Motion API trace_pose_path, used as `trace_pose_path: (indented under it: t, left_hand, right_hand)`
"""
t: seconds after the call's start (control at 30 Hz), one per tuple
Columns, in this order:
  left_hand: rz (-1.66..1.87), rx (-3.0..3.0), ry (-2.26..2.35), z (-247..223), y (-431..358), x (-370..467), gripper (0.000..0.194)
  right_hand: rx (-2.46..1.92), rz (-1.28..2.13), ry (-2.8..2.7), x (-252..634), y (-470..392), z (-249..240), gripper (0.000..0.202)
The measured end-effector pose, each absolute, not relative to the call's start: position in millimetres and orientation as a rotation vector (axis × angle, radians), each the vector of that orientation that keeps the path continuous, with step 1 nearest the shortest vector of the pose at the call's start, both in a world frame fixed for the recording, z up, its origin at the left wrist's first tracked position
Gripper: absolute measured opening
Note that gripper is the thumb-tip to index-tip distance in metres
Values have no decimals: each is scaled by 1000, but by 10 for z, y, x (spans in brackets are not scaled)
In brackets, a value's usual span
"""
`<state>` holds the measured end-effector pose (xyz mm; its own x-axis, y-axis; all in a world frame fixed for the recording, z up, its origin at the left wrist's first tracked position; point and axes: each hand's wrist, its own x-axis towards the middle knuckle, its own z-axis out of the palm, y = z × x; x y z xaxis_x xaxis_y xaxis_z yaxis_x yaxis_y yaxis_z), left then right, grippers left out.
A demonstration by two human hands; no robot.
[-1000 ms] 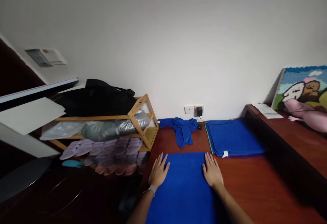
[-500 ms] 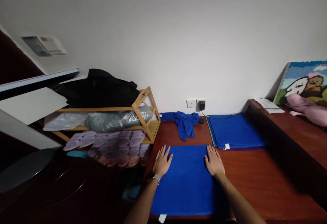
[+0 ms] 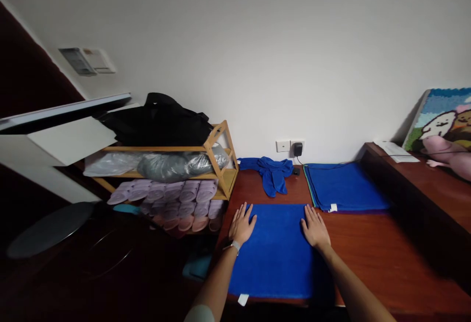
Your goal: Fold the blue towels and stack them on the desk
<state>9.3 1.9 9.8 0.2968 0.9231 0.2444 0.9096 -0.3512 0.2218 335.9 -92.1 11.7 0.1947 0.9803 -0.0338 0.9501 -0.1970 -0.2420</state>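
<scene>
A blue cloth (image 3: 274, 253) lies flat on the reddish-brown table (image 3: 371, 258), a white tag at its near left corner. My left hand (image 3: 243, 225) rests with spread fingers on its far left corner. On the far right corner lies my right hand (image 3: 315, 226), flat, fingers stretched out. Neither hand holds anything. Behind them a knotted blue cloth (image 3: 273, 172) sits near the wall. A stack of folded blue cloths (image 3: 348, 187) with a white tag lies to the right of it.
Left of the table stands a wooden rack (image 3: 221, 165) with a black bag (image 3: 162, 123), plastic-wrapped items and rows of slippers (image 3: 187, 192). A black plug (image 3: 297, 149) is in the wall socket. A pink plush toy (image 3: 449, 155) and a picture sit on the raised right surface.
The view has shifted slightly, so the scene sits a little further right and higher. Both hands remain flat at the same corners of the cloth.
</scene>
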Motion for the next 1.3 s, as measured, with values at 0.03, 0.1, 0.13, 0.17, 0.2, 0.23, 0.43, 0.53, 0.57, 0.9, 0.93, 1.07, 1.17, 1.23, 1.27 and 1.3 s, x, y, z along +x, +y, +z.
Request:
trace_pose_path:
  t: [0.03,0.1,0.13,0.17,0.2,0.23,0.43,0.53,0.57,0.9,0.93,1.07,1.17,1.23,1.27,1.3]
  left_hand:
    - [520,2497,1763,95,18,91,58]
    - [529,2498,1760,94,17,89,58]
    - [532,2499,1760,94,17,88,57]
    - [534,2499,1760,95,18,87,57]
    - [534,2500,1760,96,20,86,57]
    - [532,2501,1760,97,23,84,57]
    - [501,2510,1761,102,39,77,58]
    - [470,2512,1758,118,32,90,59]
    - [459,2512,1756,126,27,92,59]
    - [446,2535,1820,263,6,220,58]
    - [485,2567,1798,276,-30,368,57]
    - [503,2722,1344,285,-299,1293,57]
    - [468,2636,1248,236,-495,1911,56]
    - [447,2578,1284,192,-549,2054,57]
    - [438,2569,1300,172,-550,2026,57]
    - [433,2569,1320,155,-536,1934,57]
  right_hand:
    - [-2288,267,-1874,3360,-920,111,68]
    - [-2285,271,-1866,3361,-917,103,68]
    - [-2285,275,-1863,3361,-917,103,68]
    - [-2288,276,-1861,3360,-916,105,68]
    - [-2290,276,-1858,3359,-916,109,68]
    - [-2290,274,-1857,3358,-917,113,68]
    - [-2290,273,-1858,3354,-913,105,67]
    - [-2298,279,-1860,3354,-906,100,67]
    - [-2301,291,-1861,3354,-902,108,67]
    - [-2312,262,-1798,3278,-836,171,65]
    - [-2306,259,-1806,3274,-831,152,65]
    - [-2316,253,-1820,3279,-833,92,66]
    - [-2338,228,-1866,3293,-848,66,65]
    - [-2337,210,-1895,3298,-853,51,64]
    - [-2339,204,-1893,3298,-851,43,64]
    - [-2340,200,-1881,3295,-849,36,65]
